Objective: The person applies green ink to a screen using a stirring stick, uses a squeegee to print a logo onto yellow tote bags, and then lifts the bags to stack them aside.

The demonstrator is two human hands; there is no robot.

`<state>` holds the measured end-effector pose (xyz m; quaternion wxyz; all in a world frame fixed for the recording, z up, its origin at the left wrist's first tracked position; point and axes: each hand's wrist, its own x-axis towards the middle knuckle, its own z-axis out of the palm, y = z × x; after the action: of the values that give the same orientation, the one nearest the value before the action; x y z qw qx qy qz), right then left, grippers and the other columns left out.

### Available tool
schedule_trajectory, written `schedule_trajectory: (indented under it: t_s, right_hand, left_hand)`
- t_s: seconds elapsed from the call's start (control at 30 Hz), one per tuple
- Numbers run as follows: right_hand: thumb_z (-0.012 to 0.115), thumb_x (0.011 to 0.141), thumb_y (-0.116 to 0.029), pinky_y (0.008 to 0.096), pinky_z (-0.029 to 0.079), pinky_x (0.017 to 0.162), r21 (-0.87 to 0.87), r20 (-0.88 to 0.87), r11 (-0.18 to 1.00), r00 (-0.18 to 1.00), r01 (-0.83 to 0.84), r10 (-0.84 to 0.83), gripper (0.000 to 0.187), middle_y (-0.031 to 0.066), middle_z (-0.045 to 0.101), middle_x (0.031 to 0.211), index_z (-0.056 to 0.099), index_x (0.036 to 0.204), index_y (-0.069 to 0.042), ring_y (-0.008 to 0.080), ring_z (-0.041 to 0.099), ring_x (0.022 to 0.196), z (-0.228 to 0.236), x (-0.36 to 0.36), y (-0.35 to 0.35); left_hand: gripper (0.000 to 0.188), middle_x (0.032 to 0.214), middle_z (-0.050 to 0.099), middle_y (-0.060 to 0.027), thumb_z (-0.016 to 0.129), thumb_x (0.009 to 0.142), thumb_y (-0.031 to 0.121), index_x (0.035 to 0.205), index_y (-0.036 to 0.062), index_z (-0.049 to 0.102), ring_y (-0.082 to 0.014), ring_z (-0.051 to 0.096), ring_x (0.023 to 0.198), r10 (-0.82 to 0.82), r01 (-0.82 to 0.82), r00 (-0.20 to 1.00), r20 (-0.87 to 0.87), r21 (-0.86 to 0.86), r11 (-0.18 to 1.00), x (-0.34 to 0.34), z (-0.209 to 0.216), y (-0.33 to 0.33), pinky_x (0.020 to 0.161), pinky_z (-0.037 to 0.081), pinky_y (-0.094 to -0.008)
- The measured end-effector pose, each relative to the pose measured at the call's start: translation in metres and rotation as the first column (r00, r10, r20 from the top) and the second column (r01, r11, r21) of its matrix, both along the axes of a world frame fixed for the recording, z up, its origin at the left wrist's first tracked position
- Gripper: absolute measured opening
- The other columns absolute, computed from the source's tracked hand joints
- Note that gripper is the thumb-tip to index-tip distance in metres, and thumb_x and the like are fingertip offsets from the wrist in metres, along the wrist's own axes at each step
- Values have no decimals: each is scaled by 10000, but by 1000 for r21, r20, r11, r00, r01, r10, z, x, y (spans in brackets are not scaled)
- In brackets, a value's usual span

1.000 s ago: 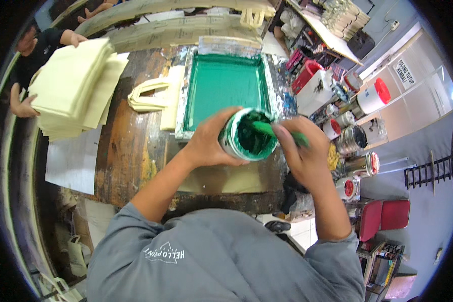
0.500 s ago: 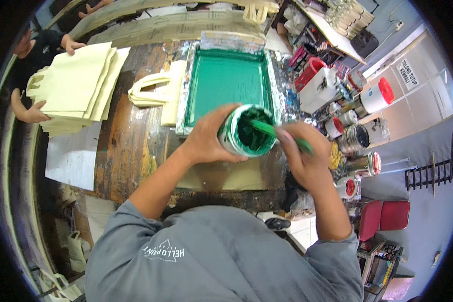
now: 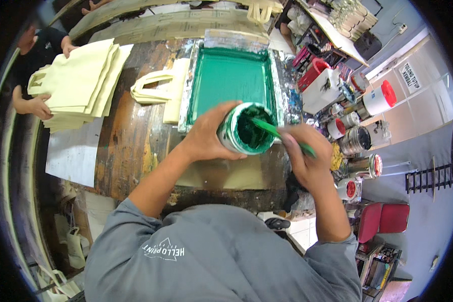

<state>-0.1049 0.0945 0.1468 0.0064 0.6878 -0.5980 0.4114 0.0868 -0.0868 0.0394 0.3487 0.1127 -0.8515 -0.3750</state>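
Note:
My left hand point(image 3: 206, 133) is wrapped round the side of a white tub point(image 3: 228, 132) of dark green ink, its mouth tipped up toward me. Ink coats the tub's rim and inner wall. Between the fingers of my right hand point(image 3: 309, 151) is a green stick-like tool point(image 3: 267, 127), whose far end is down in the tub, hidden by ink. Just beyond the tub lies a screen-printing frame point(image 3: 187, 103) with green ink spread across its mesh point(image 3: 226, 80). Left of the frame, a cream tote bag point(image 3: 173, 100) lies with its handles pointing left.
At the left, another person's hand point(image 3: 38, 106) rests on a stack of cream bags point(image 3: 80, 75). A white sheet point(image 3: 73, 156) hangs by the stained wooden table point(image 3: 118, 151). Several ink tubs, a white canister point(image 3: 322, 91) and a red container point(image 3: 314, 72) crowd the right side.
My hands hold the tub and the green tool almost as before; the tool has shifted slightly within the tub. The other person's hand at the stack has moved slightly.

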Motion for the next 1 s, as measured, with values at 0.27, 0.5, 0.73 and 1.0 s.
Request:
schedule_trajectory:
  t_s: [0.27, 0.5, 0.73, 1.0]
  right_hand:
    - [758, 963, -107, 409, 547, 732, 91, 8, 996, 1000, -20, 19, 131, 129, 772, 976, 767, 1080, -48, 320, 713, 823, -5, -3, -4]
    - [780, 947, -112, 417, 562, 747, 79, -29, 995, 997, -68, 70, 194, 113, 759, 950, 779, 1137, -70, 310, 727, 859, 4, -5, 3]
    - [679, 875, -76, 421, 549, 701, 200, -462, 963, 849, -182, 256, 380, 118, 668, 907, 691, 1251, -18, 300, 678, 802, 38, -12, 3]
    - [645, 889, -79, 444, 547, 679, 278, -509, 941, 861, 191, -24, 370, 119, 648, 896, 687, 1250, -15, 329, 701, 847, 25, 25, 11]
  left_hand:
    - [1173, 1418, 644, -176, 1065, 531, 337, 1513, 44, 494, -330, 648, 1307, -23, 23, 1000, -12, -9, 1000, 2, 1, -5, 1139, 494, -426]
    - [1067, 1435, 632, -168, 1029, 594, 319, 1495, 70, 515, -380, 628, 1302, -84, 82, 995, -56, -42, 996, 4, -2, -8, 1109, 504, -462]
    - [1068, 1477, 625, -155, 1010, 586, 261, 1516, 85, 515, -380, 626, 1316, -112, 106, 994, -11, -236, 966, 8, 20, -19, 1119, 510, -470]
    - [1061, 1432, 651, -182, 1029, 596, 313, 1504, 90, 528, -402, 630, 1324, -82, 19, 987, -137, -412, 911, 9, 26, -41, 1115, 518, -496]
